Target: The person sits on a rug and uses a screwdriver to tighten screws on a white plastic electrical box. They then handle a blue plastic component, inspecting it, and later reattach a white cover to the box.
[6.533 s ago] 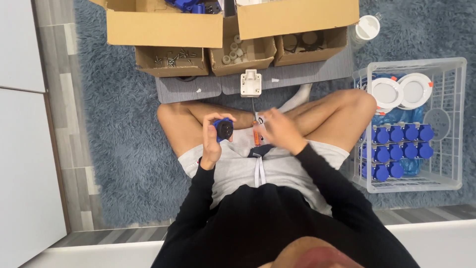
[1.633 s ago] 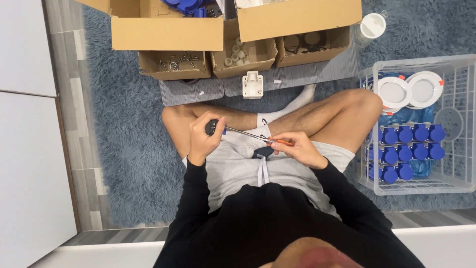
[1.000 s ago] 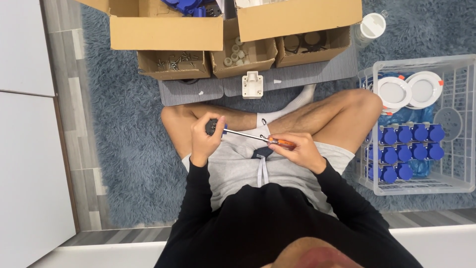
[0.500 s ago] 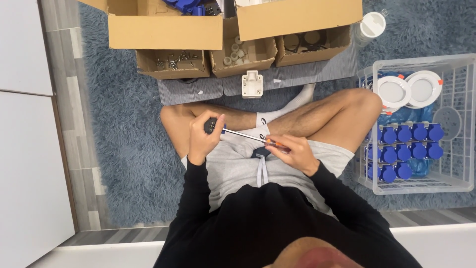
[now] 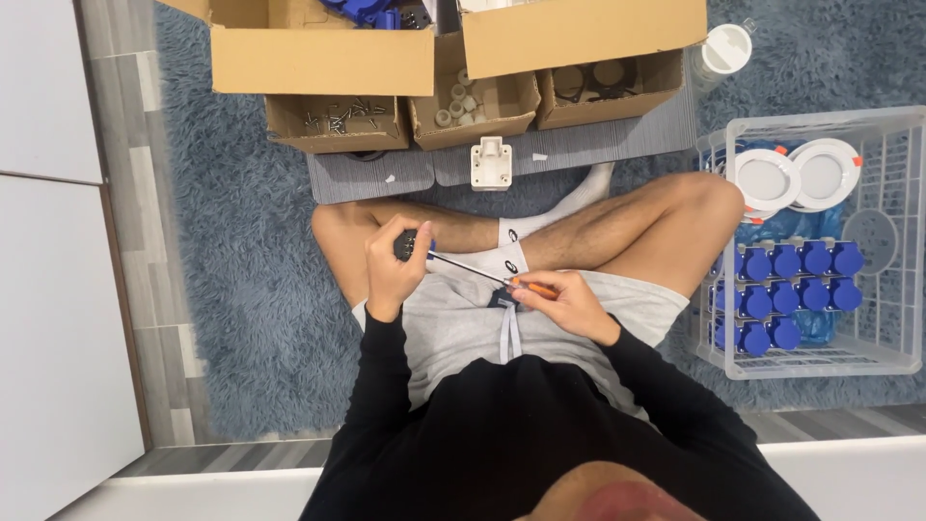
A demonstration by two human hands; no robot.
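I sit cross-legged on a blue rug. My left hand (image 5: 391, 270) grips a small black and blue part (image 5: 412, 243) above my left knee. My right hand (image 5: 564, 301) holds a screwdriver (image 5: 482, 272) by its orange handle. The thin shaft runs left from that hand, and its tip meets the part. Both hands hover over my lap, about a hand's width apart.
A white wire basket (image 5: 897, 342) at my right holds several blue capped parts (image 5: 793, 280) and white round discs (image 5: 796, 176). Cardboard boxes (image 5: 333, 58) and small trays of screws (image 5: 333, 118) stand ahead on a grey mat (image 5: 588, 145). A white plastic piece (image 5: 490, 162) lies on the mat.
Early on I held the part with both hands close together. Since then my right hand has drawn back right with the screwdriver, its tip at the part. The last second shows little movement.
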